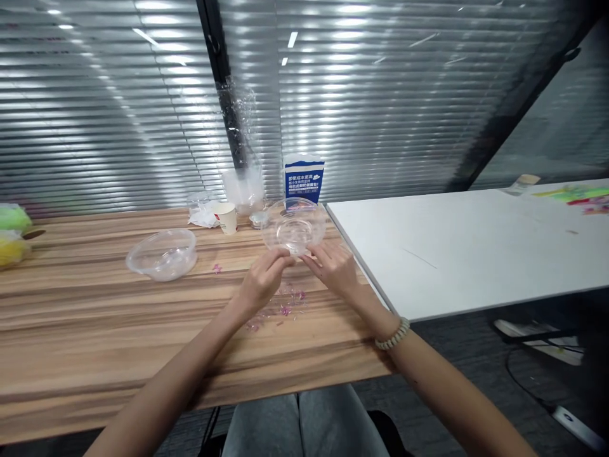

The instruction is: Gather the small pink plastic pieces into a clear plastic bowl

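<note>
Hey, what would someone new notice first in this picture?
Probably the left hand and right hand, holding the near rim of a clear plastic bowl. Behind it stands a blue packet with white print, and pink scraps lie on the wood-grain table below the hands.

From far away I see a bare left hand [264, 279] and a bare right hand [335, 266], with 2 bare arms. I spot 1 pale, bumpy bracelet [392, 335] around the right wrist. The pants [266, 425] look blue-grey to me, with 1 dark line down the middle.
</note>
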The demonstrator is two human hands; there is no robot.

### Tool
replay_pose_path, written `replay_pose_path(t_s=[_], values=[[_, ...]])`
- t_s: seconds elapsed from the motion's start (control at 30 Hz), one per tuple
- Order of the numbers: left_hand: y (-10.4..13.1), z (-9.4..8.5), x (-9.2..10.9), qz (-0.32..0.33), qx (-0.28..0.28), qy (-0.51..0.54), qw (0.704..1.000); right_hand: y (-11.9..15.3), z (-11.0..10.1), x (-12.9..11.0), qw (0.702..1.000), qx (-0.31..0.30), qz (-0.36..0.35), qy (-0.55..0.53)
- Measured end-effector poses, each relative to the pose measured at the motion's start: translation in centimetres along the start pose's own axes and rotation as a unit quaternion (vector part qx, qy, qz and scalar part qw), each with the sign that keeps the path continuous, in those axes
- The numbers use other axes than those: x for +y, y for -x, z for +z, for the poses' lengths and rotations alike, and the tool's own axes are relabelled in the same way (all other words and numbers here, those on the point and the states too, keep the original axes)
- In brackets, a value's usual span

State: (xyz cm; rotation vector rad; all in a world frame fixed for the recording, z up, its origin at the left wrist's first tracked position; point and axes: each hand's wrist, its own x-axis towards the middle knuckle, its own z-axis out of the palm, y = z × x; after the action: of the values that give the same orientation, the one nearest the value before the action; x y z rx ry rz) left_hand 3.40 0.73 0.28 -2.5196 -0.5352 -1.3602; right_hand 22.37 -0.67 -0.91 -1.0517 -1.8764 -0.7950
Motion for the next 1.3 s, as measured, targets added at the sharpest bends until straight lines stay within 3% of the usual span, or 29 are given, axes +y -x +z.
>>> replay_pose_path(t_s=[0.1, 0.27, 0.43, 0.5, 0.57, 0.67, 0.77, 1.3], values=[[-0.4, -0.5, -0.8, -0.041, 0.037, -0.034, 0.998, 0.7, -0.5, -0.5, 0.998, -0.004, -0.056, -0.015], [-1.0, -0.8, -1.2, -0.072, 0.015, 0.046, 0.996, 0.6, -1.0, -0.9, 0.995, 0.008, -0.087, -0.038], [-1.3, -1.1, 0.1, 0.002, 0.022, 0.02, 1.0, 0.9, -0.7, -0.6, 0.998, 0.011, -0.005, -0.058], [-1.0, -1.1, 0.7, 0.031, -0.046, 0.016, 0.998, 1.1, -0.6, -0.2, 0.997, 0.02, 0.045, -0.058], [-0.6, -0.7, 1.0, 0.015, -0.167, 0.056, 0.984, 1.2, -0.6, 0.1, 0.995, 0.03, 0.077, -0.055], [0.2, 0.1, 0.8, -0.059, -0.331, 0.144, 0.931, 1.2, -0.7, 0.4, 0.994, 0.022, 0.092, -0.052], [0.9, 0.8, 0.4, -0.12, -0.399, 0.186, 0.89, 1.1, -0.7, 0.2, 0.995, 0.009, 0.085, -0.051], [0.9, 1.2, 1.3, -0.228, -0.358, 0.259, 0.867, 1.4, -0.5, -0.2, 0.995, -0.025, 0.072, -0.059]])
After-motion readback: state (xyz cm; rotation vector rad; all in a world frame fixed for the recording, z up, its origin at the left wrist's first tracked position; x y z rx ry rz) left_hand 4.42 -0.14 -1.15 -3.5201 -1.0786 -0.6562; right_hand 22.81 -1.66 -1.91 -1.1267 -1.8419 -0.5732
